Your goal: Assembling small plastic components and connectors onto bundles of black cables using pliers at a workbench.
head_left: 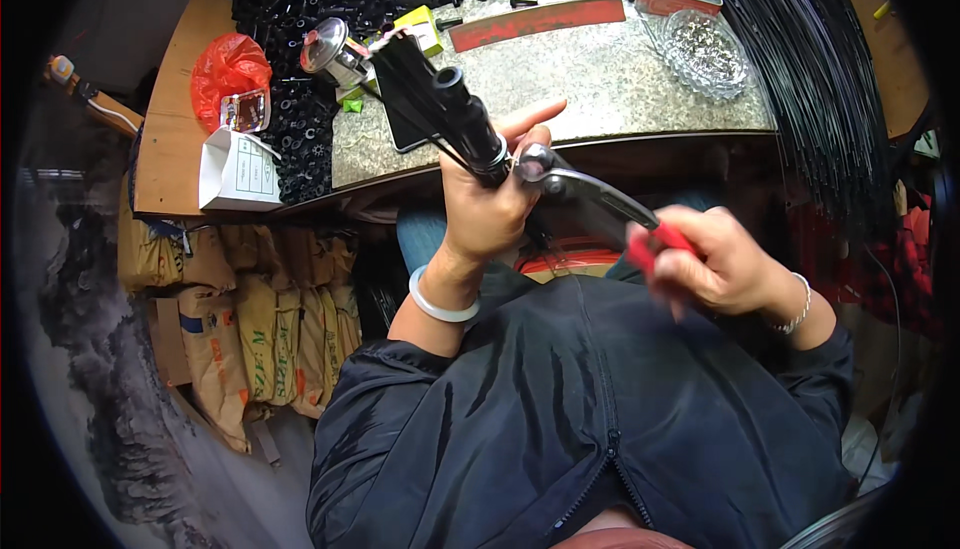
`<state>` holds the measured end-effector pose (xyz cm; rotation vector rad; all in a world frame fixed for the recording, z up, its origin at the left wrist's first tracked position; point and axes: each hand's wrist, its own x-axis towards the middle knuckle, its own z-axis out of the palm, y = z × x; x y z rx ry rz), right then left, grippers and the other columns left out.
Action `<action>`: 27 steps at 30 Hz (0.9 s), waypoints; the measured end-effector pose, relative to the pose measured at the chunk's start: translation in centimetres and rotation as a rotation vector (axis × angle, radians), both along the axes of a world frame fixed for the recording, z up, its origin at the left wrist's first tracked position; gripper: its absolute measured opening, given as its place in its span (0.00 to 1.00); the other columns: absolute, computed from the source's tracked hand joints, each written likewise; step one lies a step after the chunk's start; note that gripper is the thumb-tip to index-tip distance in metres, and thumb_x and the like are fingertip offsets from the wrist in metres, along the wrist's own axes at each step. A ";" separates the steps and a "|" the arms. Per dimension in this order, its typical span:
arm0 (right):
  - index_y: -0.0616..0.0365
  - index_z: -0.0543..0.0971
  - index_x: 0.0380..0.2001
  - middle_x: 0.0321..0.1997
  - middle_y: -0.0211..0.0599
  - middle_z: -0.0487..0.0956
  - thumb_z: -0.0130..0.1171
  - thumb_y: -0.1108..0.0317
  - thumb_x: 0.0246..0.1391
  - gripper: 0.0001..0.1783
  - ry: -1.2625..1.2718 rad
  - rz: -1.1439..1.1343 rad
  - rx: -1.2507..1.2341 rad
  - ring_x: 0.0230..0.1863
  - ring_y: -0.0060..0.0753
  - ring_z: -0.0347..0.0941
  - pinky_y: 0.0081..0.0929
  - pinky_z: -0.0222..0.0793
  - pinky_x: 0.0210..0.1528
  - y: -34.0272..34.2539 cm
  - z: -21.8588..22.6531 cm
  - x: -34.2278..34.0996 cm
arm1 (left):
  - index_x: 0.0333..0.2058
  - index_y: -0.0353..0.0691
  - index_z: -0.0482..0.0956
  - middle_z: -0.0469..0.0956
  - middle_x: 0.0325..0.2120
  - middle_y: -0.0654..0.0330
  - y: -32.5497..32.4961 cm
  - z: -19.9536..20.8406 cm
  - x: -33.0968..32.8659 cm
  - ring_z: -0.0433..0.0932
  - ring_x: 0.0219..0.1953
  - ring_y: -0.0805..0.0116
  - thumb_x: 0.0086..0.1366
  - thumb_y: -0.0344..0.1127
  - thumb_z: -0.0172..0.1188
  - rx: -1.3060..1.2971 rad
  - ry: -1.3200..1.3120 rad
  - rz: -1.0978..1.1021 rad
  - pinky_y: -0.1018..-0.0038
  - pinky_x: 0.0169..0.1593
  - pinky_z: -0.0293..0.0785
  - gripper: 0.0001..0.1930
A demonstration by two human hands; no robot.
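My left hand (487, 207) is closed around what looks like a black umbrella frame (462, 114), a tubular black piece with thin dark ribs bunched beside it, tilted up and to the left. Its index finger stretches out to the right. In my right hand (722, 257) are pliers (605, 195) with red handles, the fingers wrapped round the grips. The jaws of the pliers meet the lower end of the frame, beside my left thumb. What lies between the jaws is too small to make out. The right hand is partly blurred.
Black plastic parts (300, 109) heap along the table's back and left. A red bag (230, 77), white box (240, 171) and glass jar (330, 54) stand left; a red strip (537, 24), glass dish (703, 54) and long black rods (800, 69) lie right. Brown sacks (215, 349) stand below.
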<state>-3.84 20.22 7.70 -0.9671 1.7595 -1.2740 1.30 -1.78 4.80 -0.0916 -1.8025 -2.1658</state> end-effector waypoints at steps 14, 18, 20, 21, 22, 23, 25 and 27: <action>0.66 0.60 0.50 0.20 0.39 0.73 0.58 0.74 0.45 0.28 -0.767 0.385 0.101 0.17 0.30 0.71 0.22 0.68 0.22 -0.9 0.0 -0.2 | 0.48 0.21 0.67 0.63 0.19 0.70 -0.4 0.0 0.1 0.58 0.18 0.85 0.59 0.32 0.52 -0.037 -0.032 -0.019 0.87 0.22 0.53 0.22; 0.66 0.59 0.53 0.34 0.49 0.69 0.53 0.81 0.41 0.31 0.886 -0.169 -0.090 0.35 0.40 0.70 0.31 0.67 0.35 -0.3 -2.0 1.3 | 0.48 0.21 0.67 0.63 0.19 0.69 -0.4 0.1 0.3 0.57 0.17 0.85 0.59 0.28 0.50 -0.047 -0.070 -0.015 0.86 0.22 0.53 0.20; 0.66 0.63 0.48 0.23 0.41 0.72 0.54 0.81 0.44 0.24 0.213 -0.077 0.011 0.22 0.33 0.73 0.26 0.68 0.24 -0.3 -0.3 0.6 | 0.48 0.21 0.67 0.64 0.19 0.69 -0.4 0.0 0.6 0.57 0.16 0.86 0.59 0.27 0.49 -0.023 -0.116 -0.021 0.86 0.21 0.53 0.19; 0.66 0.65 0.46 0.19 0.38 0.72 0.56 0.79 0.45 0.22 -0.493 0.030 0.183 0.18 0.30 0.72 0.24 0.68 0.20 -0.2 1.0 0.5 | 0.47 0.23 0.69 0.63 0.18 0.70 -0.3 -0.1 0.4 0.57 0.15 0.86 0.59 0.27 0.50 -0.065 -0.078 0.005 0.86 0.19 0.51 0.18; 0.65 0.65 0.45 0.12 0.32 0.70 0.62 0.73 0.44 0.24 -0.738 0.175 0.097 0.10 0.25 0.69 0.20 0.64 0.12 -0.4 -0.2 0.5 | 0.46 0.24 0.71 0.63 0.16 0.72 -0.1 -0.2 0.2 0.57 0.14 0.87 0.60 0.28 0.51 -0.108 -0.041 0.026 0.86 0.18 0.50 0.16; 0.63 0.63 0.47 0.19 0.35 0.73 0.64 0.71 0.42 0.29 -0.727 0.287 0.159 0.19 0.25 0.73 0.19 0.67 0.20 -0.6 0.0 0.1 | 0.45 0.26 0.72 0.62 0.14 0.73 0.0 -0.3 -0.1 0.57 0.13 0.87 0.60 0.28 0.52 -0.150 -0.004 0.047 0.85 0.16 0.49 0.15; 0.63 0.60 0.50 0.27 0.35 0.74 0.63 0.71 0.43 0.31 0.045 0.117 0.190 0.30 0.23 0.73 0.19 0.67 0.30 -1.0 -0.9 0.6 | 0.44 0.28 0.74 0.61 0.12 0.75 -0.1 -0.7 -0.2 0.56 0.12 0.87 0.61 0.29 0.53 -0.126 0.026 0.050 0.85 0.14 0.47 0.14; 0.62 0.54 0.58 0.36 0.40 0.71 0.58 0.73 0.46 0.36 0.176 0.061 0.098 0.36 0.30 0.69 0.24 0.65 0.41 -0.8 -1.5 0.6 | 0.44 0.29 0.74 0.62 0.12 0.74 0.0 -0.7 -0.1 0.56 0.11 0.87 0.61 0.29 0.52 -0.107 -0.055 0.057 0.85 0.14 0.47 0.14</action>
